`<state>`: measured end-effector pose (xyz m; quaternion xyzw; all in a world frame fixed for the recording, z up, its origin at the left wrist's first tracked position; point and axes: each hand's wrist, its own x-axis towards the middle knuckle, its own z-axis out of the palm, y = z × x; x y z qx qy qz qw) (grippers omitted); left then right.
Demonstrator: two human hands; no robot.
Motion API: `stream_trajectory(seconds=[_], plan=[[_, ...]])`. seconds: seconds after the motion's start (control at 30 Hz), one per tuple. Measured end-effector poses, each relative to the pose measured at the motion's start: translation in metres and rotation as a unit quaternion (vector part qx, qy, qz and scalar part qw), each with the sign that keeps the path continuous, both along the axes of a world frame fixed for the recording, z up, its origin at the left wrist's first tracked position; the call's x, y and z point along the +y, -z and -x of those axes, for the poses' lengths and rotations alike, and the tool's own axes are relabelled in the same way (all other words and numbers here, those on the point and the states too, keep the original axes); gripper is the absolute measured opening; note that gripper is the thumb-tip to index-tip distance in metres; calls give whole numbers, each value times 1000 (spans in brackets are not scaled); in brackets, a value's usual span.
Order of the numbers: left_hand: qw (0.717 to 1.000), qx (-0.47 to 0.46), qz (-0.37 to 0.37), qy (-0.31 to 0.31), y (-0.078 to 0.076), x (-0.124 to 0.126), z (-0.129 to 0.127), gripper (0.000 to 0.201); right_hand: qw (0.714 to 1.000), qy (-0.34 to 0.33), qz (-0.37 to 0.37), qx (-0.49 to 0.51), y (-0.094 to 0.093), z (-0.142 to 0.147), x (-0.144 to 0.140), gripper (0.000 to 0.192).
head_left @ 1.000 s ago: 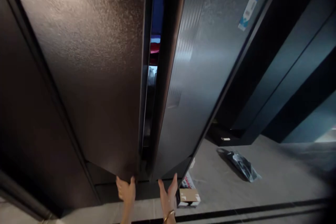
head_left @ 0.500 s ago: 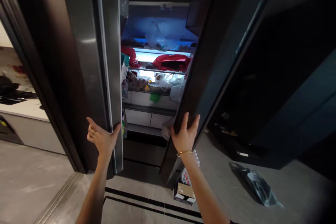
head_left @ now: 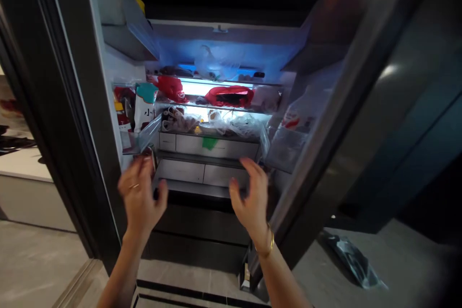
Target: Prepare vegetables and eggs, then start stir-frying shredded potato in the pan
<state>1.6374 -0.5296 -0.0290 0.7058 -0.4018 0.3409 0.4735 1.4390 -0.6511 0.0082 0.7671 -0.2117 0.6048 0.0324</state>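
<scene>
Both doors of a dark refrigerator stand wide apart, the left door (head_left: 77, 82) and the right door (head_left: 335, 134). My left hand (head_left: 140, 195), a ring on one finger, is in front of the left door's lower shelves with its fingers apart and nothing in it. My right hand (head_left: 252, 197), a gold bracelet (head_left: 270, 241) at its wrist, is raised near the right door, also spread and holding nothing. Lit shelves between the doors carry red plastic bags (head_left: 231, 96) and clear plastic bags (head_left: 231, 124). Below are white drawers (head_left: 184, 171), one with a green patch (head_left: 209, 143).
The left door shelf holds a white and teal packet (head_left: 145, 106) and a yellow-capped bottle (head_left: 121, 118). A plastic-wrapped dark item (head_left: 352, 257) lies on the floor at right. Beside the right door's foot is a small box (head_left: 246, 274). A kitchen counter (head_left: 25, 168) stands at left.
The two doors have swung outward, showing more shelves and both door racks. My hands have come off the door edges and are now free in front of the opening.
</scene>
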Motion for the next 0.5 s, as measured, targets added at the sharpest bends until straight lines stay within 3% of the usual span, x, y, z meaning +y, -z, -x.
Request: stream_trajectory(seconds=[0.07, 0.13, 0.17, 0.23, 0.3, 0.4, 0.5], plan=[[985, -51, -116, 116, -19, -27, 8, 49, 982, -136, -108, 75, -12, -34, -23, 34], [956, -71, -208, 196, -33, -56, 2, 42, 926, -234, -218, 202, -22, -70, -60, 27], [942, -70, -241, 224, -38, -70, -4, 42, 902, -243, -256, 248, -28, -85, -81, 23], [922, -59, -275, 266, -43, -96, -19, 42, 904, -171, -298, 254, -48, -107, -124, 17], [912, -47, -271, 305, -45, -119, -32, 41, 922, -76, -300, 233, -81, -116, -162, 16], [890, -39, -248, 381, -46, -153, -46, 38, 929, 1, -281, 242, -150, -116, -211, 19], [875, -17, -228, 428, -44, -191, -53, 35, 924, 151, -205, 285, -225, -114, -254, 24]])
